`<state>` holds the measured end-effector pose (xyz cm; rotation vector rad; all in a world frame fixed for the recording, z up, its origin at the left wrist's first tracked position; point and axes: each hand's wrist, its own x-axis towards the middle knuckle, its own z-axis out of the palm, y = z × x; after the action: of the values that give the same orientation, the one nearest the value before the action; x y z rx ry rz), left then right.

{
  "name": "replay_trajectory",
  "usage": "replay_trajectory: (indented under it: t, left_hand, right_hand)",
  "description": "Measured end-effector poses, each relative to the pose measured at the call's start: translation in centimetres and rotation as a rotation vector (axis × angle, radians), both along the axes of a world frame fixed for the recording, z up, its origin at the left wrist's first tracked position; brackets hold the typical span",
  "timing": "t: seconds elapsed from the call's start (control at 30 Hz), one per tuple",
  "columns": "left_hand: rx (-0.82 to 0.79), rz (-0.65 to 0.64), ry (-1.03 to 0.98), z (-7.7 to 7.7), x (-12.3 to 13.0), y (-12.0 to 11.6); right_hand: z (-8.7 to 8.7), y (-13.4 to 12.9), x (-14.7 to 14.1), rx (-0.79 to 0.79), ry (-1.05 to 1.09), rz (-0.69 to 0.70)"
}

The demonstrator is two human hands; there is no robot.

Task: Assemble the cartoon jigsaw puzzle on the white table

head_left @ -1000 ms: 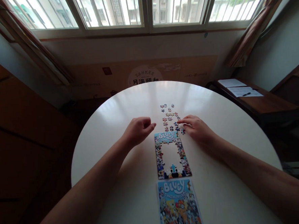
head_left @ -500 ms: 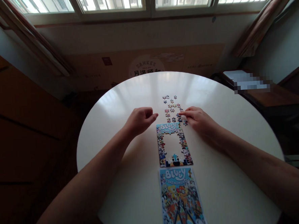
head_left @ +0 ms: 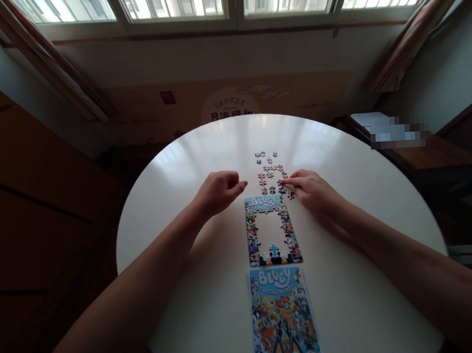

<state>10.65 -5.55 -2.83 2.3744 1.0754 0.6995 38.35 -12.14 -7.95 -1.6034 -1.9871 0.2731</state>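
My right hand (head_left: 312,190) is at the right edge of a group of loose puzzle pieces (head_left: 270,168). Its thumb and forefinger are pinched on a small dark puzzle piece (head_left: 280,183). Left of the pieces, my left hand (head_left: 222,190) hovers over the table, curled into a loose fist with nothing visible in it. Just below the loose pieces lies a partly assembled jigsaw puzzle (head_left: 253,231), its border filled around a bare white middle. Several joined pieces reach up from its bottom edge. Nearer to me is a colourful reference picture (head_left: 282,312) headed "Bluey".
Everything lies on a round white table (head_left: 157,202). A dark wooden bench (head_left: 450,150) with pale papers on it stands at the right. Windows (head_left: 173,4) and a printed cardboard panel (head_left: 135,105) are beyond the table.
The view has shifted slightly, so the scene sits a little lower and further left. Both hands keep nearly the same pose and place over the table.
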Motion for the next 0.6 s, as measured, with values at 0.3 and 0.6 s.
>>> replay_trajectory:
  t: [0.3, 0.6]
  left_hand:
    - [0.003, -0.026, 0.013, -0.3, -0.3, 0.3]
    - [-0.016, -0.036, 0.007, 0.0, -0.3, 0.2]
  right_hand:
    - [0.4, -0.1, 1.5, -0.010, -0.022, -0.040]
    - [0.7, 0.1, 1.6, -0.007, -0.013, -0.084]
